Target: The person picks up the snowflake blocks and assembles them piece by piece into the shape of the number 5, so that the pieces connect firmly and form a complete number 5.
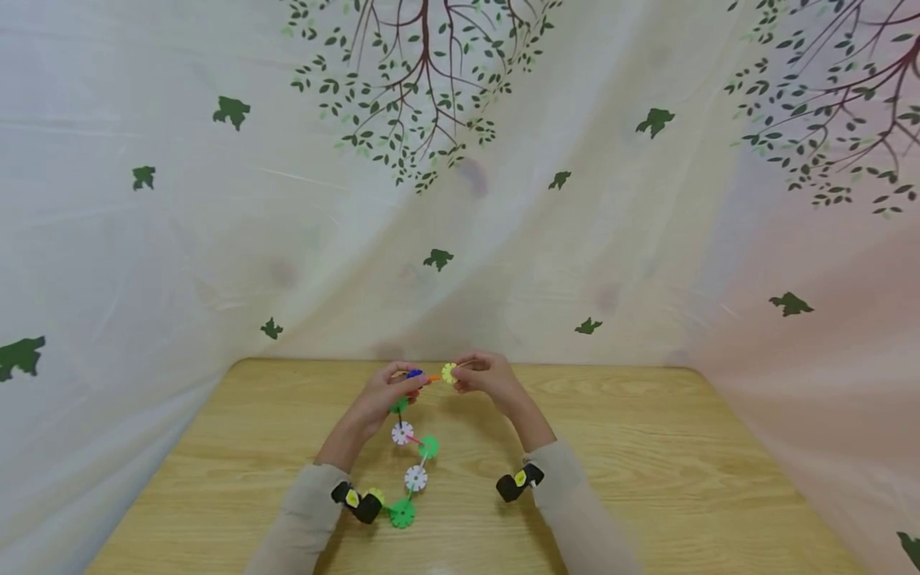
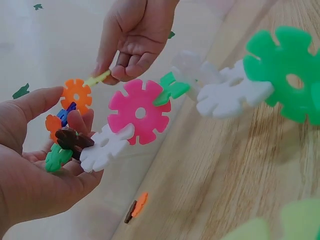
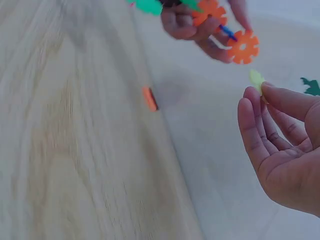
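My left hand (image 2: pixel 45 165) holds one end of a chain of slotted plastic flower discs, its fingers curled about a blue disc (image 2: pixel 66 114) and its neighbours. At this end an orange disc (image 2: pixel 76 96) sticks out toward the right. My right hand (image 3: pixel 285 135) pinches a yellow slotted disc (image 3: pixel 256 80) between thumb and fingertips, right by the orange disc's rim; whether the two touch I cannot tell. From the left hand the chain runs down toward me, through a pink disc (image 2: pixel 140 112), white discs (image 1: pixel 416 478) and green discs (image 1: pixel 402 513).
The wooden table (image 1: pixel 632 463) ends at a pale cloth backdrop (image 1: pixel 503 263) printed with trees and leaves. An orange disc (image 2: pixel 141 204) and a brown disc (image 2: pixel 130 212) lie together near the table's far edge. Another yellow disc (image 1: pixel 376 497) shows beside the left wrist's camera.
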{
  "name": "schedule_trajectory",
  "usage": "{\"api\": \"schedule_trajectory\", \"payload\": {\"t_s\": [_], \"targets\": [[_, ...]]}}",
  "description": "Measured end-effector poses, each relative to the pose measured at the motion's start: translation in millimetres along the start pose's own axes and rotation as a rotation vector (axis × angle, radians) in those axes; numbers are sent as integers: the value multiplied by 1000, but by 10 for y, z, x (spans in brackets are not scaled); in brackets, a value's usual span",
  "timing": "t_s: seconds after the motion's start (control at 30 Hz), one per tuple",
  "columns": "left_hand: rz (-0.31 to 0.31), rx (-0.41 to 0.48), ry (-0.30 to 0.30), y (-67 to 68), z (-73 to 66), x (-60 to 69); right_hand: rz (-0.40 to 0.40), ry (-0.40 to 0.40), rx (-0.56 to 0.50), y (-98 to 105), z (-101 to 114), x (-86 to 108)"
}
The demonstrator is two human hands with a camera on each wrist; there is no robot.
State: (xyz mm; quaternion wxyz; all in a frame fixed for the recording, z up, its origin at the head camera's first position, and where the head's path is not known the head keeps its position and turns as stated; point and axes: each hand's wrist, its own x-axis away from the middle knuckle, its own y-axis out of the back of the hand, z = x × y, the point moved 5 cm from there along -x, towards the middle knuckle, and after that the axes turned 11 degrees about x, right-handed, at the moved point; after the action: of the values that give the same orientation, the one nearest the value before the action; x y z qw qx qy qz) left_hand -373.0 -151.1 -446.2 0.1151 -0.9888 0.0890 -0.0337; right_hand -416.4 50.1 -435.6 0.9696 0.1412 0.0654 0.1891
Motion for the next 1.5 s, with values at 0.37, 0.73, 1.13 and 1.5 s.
{"api": "schedule_trajectory", "payload": {"t_s": [0.37, 0.73, 1.13, 1.5], "targets": [[18, 55, -30, -46, -41, -8, -47, 35, -2, -18, 138, 97], [26, 53, -52, -79, 41, 23, -41, 72, 37, -64, 119, 146], [-35, 71, -75, -143, -1, 4, -66, 134, -34, -36, 130, 108], [-33, 72, -103, -87, -37, 10, -151, 134, -129, -170, 59, 72]]}}
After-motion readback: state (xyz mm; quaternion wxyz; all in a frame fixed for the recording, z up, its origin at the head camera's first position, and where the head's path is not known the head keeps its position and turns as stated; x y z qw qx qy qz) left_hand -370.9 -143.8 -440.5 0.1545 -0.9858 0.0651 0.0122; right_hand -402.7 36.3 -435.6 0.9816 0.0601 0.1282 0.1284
